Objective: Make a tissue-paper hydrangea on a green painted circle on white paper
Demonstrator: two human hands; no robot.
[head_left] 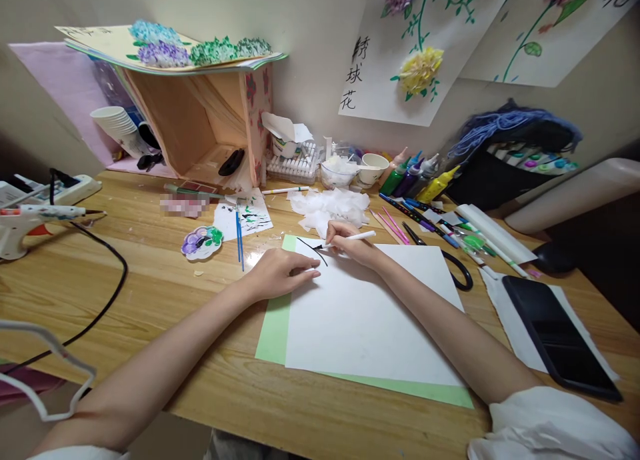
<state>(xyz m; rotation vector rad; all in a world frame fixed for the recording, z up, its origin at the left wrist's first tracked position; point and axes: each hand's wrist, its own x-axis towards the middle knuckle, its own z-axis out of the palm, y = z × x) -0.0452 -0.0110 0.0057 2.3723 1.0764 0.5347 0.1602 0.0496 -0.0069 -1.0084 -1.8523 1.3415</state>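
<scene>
My right hand (347, 242) grips a white marker (363, 236) with a black tip, which meets the upper left part of a white sheet of paper (370, 327). A few black strokes (320, 253) show there beside the tip. Lying flat over the sheet's left edge, my left hand (285, 273) has its fingers stretched toward the strokes and holds nothing. Under the white sheet lies a light green sheet (274, 333), showing along the left and bottom. Black-handled scissors (460, 273) stick out past the white sheet's right side, partly under my right arm's side of the paper.
Crumpled white tissue (330, 210) sits behind the paper. Left are two blue brushes (239, 237), a paint palette (201, 243) and a glue gun (30, 223) with a cord. Right are a phone (560, 333), several pens and paint bottles (413, 177). A box (200, 123) stands behind.
</scene>
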